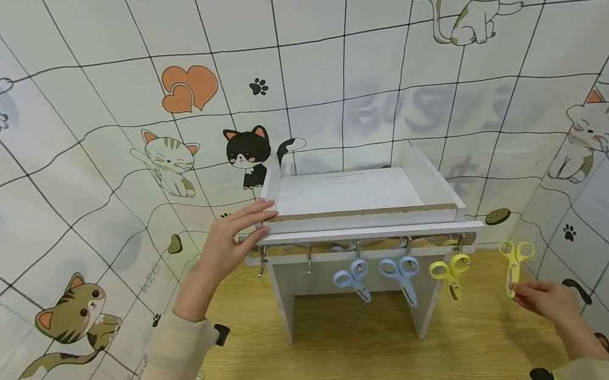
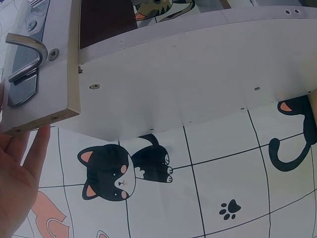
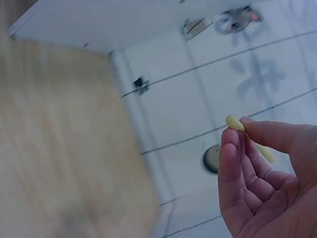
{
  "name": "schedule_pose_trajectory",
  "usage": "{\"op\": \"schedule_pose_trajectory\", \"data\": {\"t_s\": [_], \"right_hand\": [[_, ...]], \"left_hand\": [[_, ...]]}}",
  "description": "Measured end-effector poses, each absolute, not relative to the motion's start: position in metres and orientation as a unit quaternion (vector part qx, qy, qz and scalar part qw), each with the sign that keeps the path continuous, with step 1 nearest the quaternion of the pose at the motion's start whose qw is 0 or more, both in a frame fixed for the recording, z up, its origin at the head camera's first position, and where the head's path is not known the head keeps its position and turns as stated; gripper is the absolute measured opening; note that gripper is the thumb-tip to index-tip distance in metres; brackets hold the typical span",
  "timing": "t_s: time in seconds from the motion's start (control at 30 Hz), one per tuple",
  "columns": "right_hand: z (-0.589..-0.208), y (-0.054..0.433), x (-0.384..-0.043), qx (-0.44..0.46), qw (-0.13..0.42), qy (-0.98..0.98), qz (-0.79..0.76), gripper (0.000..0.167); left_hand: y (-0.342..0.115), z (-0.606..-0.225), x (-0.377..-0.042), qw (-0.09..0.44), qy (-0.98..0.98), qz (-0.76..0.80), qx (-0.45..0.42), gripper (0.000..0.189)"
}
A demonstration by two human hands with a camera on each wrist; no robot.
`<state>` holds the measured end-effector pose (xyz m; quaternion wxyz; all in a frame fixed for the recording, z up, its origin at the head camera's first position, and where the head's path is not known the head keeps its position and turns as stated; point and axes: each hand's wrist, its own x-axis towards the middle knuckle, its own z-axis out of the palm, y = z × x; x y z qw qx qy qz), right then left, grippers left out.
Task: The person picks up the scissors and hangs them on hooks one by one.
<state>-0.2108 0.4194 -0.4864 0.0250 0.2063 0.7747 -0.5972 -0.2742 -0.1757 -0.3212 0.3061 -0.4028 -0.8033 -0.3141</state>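
My left hand (image 1: 228, 240) rests on the left front corner of a small white rack (image 1: 359, 222), fingers stretched over its edge. In the left wrist view its fingertips touch the end of the front board (image 2: 59, 99), beside a metal hook (image 2: 37, 49). Low at the right, apart from the rack, my right hand (image 1: 551, 301) pinches yellow scissors (image 1: 513, 269) by the blade end, handle loops up. Two blue scissors (image 1: 358, 279) (image 1: 400, 269) and another yellow pair (image 1: 452, 270) hang from hooks along the rack's front.
Two bare hooks (image 1: 309, 260) are at the left of the rail. The rack's top tray (image 1: 349, 192) has raised sides. Below lies a wood-patterned surface (image 1: 353, 356). Cat-printed tile walls (image 1: 315, 73) enclose the back and both sides.
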Motion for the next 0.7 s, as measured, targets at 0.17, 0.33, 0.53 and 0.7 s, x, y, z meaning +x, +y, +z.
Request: {"op": "schedule_pose_trajectory", "data": {"t_s": [0.17,0.33,0.53,0.7], "right_hand": [[-0.441,0.403,-0.21,0.15,-0.022,0.807,-0.571,0.02],[-0.397,0.387,-0.205,0.089,-0.068,0.814,-0.57,0.013],[-0.352,0.37,-0.197,0.048,-0.103,0.809,-0.576,0.018],[-0.325,0.353,-0.187,0.01,-0.146,0.811,-0.567,0.016]], "left_hand": [[-0.175,-0.321,-0.274,0.303,-0.802,-0.317,-0.405,0.037],[-0.175,-0.32,-0.273,0.303,-0.803,-0.317,-0.404,0.037],[-0.176,-0.32,-0.272,0.302,-0.804,-0.316,-0.403,0.037],[-0.176,-0.32,-0.272,0.3,-0.807,-0.314,-0.401,0.036]]}}
